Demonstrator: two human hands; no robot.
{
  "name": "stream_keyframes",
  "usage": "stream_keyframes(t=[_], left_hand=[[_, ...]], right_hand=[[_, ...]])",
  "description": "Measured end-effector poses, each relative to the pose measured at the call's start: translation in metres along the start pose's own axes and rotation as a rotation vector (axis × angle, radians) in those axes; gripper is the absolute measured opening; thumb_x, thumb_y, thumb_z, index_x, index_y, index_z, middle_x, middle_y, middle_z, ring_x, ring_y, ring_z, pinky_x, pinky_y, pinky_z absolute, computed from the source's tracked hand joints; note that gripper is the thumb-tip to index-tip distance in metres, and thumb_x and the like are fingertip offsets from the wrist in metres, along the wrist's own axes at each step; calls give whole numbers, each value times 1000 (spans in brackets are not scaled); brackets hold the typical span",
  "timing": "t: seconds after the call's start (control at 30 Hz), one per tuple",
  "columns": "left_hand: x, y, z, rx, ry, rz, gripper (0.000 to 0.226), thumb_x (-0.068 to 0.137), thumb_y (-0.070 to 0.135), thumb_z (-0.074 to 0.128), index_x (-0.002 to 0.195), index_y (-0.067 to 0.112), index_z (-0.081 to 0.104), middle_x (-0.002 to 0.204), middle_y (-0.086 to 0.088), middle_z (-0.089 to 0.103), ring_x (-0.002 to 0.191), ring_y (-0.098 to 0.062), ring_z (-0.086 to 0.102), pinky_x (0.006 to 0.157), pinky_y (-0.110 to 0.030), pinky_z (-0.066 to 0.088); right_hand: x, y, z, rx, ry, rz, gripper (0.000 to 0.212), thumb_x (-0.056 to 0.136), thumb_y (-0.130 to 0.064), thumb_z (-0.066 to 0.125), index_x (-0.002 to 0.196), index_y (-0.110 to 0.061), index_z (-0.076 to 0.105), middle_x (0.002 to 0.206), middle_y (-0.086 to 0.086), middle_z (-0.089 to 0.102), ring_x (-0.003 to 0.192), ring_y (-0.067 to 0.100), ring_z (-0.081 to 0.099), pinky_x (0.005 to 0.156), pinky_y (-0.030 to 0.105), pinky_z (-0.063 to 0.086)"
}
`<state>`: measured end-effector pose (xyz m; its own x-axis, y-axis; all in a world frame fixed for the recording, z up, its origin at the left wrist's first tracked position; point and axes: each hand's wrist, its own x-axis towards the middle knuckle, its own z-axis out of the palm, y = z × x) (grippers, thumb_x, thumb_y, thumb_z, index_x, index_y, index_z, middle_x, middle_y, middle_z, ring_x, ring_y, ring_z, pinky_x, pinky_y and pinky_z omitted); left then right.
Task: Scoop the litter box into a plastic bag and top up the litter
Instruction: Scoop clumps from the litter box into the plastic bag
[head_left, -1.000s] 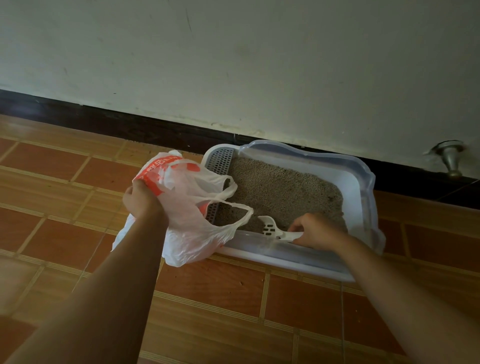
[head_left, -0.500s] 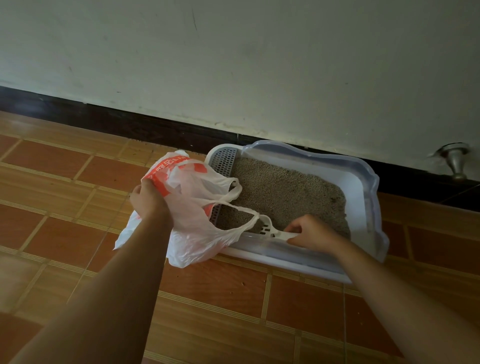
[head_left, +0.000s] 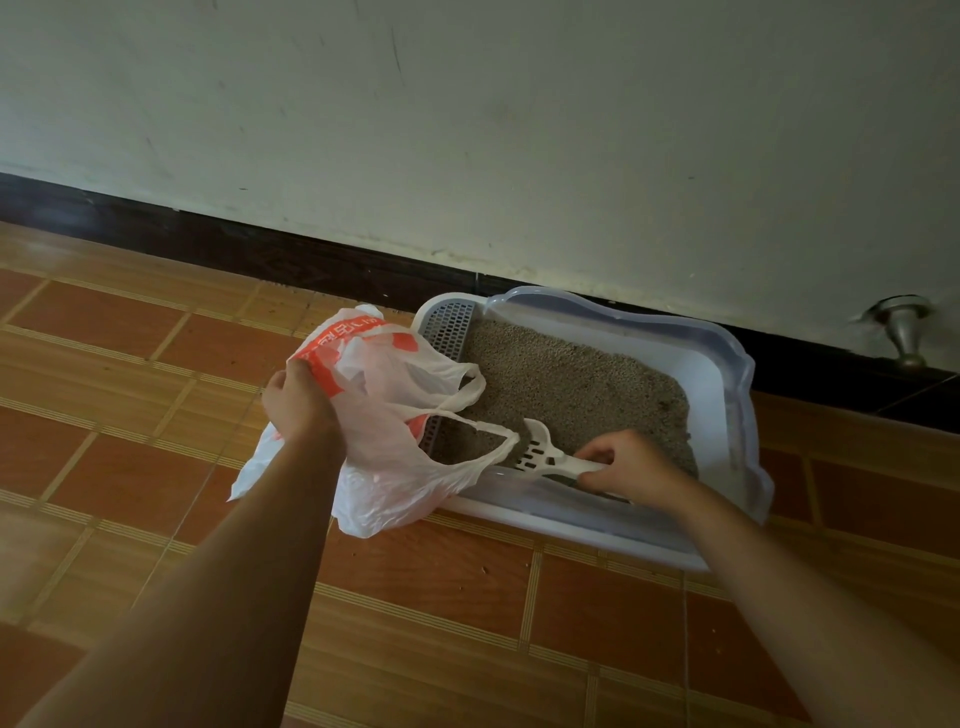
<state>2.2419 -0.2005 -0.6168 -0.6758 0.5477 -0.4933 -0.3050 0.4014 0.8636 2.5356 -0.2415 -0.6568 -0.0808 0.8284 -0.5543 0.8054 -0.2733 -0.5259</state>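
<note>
A white litter box (head_left: 719, 364) with grey litter (head_left: 571, 384) stands on the floor against the wall. My left hand (head_left: 298, 400) grips a white plastic bag with orange print (head_left: 387, 431), held open over the box's left end. My right hand (head_left: 631, 462) holds the handle of a white slotted scoop (head_left: 540, 452). The scoop's head points left at the bag's mouth, just above the litter near the front rim.
A grey perforated step (head_left: 449, 332) fills the box's left end. Orange floor tiles (head_left: 426, 571) spread in front and to the left. A dark skirting (head_left: 234, 249) runs under the white wall. A metal door stop (head_left: 906, 332) sticks out at the right.
My right hand has drawn the scoop leftward and lifted it toward the bag's mouth. The bag and my left hand have stayed almost still.
</note>
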Motion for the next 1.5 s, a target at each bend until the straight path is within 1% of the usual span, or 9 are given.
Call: stream_keyframes(t=[0.07,0.3,0.47,0.63,0.77,1.07,1.17,1.4,1.5], left_hand=[[-1,0,0,7,0,-10,35,97,26,40,126,11,52,117,-7,60,103,-19,56,84,-29,47],[-3,0,1,25,-19,-15,32,99,28,39,125,14,51,107,-1,56,98,-15,53,88,-31,47],[-6,-1,4,22,-20,0,13,98,25,39,99,18,50,85,4,55,93,-15,54,87,-30,48],[-7,-3,5,48,-35,5,30,98,27,38,118,13,56,99,0,57,93,-14,54,88,-31,49],[-8,-2,5,48,-37,-2,33,98,28,38,123,14,54,115,-5,60,97,-14,54,94,-34,48],[-7,-4,10,71,-34,6,36,99,29,37,126,12,54,121,-7,60,105,-19,56,94,-34,47],[-4,-6,11,79,-39,5,38,98,27,37,127,9,54,126,-12,59,116,-24,56,95,-34,46],[-2,-10,17,68,-50,-4,37,98,27,38,126,10,55,122,-10,60,110,-22,57,86,-30,46],[0,-13,18,87,-54,10,40,98,25,37,127,3,53,126,-17,58,118,-29,55,89,-31,47]], right_hand=[[-1,2,-1,21,15,-2,23,77,-17,71,98,-24,71,91,-6,69,85,17,64,79,37,52],[-5,7,-8,102,102,4,23,77,-12,71,97,-23,70,88,-3,68,81,19,64,72,32,51],[-9,12,-14,152,173,17,22,78,-15,70,98,-24,69,88,-1,69,82,23,65,70,33,49],[-15,13,-19,88,321,34,25,79,-17,69,103,-23,68,79,-11,62,76,17,63,71,36,52],[-17,14,-24,23,376,14,22,80,-16,67,101,-23,67,80,-7,64,69,18,62,62,33,49],[-17,16,-41,-102,316,97,19,80,-17,68,99,-19,65,91,2,69,73,17,61,65,32,50],[-19,11,-55,-245,259,123,18,79,-16,68,97,-18,66,89,2,67,73,17,60,66,32,49],[-19,4,-77,-486,189,268,17,78,-20,69,95,-16,67,81,3,64,74,20,60,65,30,49],[-19,5,-83,-501,178,319,20,78,-21,69,97,-14,65,77,4,61,70,20,58,62,29,47]])
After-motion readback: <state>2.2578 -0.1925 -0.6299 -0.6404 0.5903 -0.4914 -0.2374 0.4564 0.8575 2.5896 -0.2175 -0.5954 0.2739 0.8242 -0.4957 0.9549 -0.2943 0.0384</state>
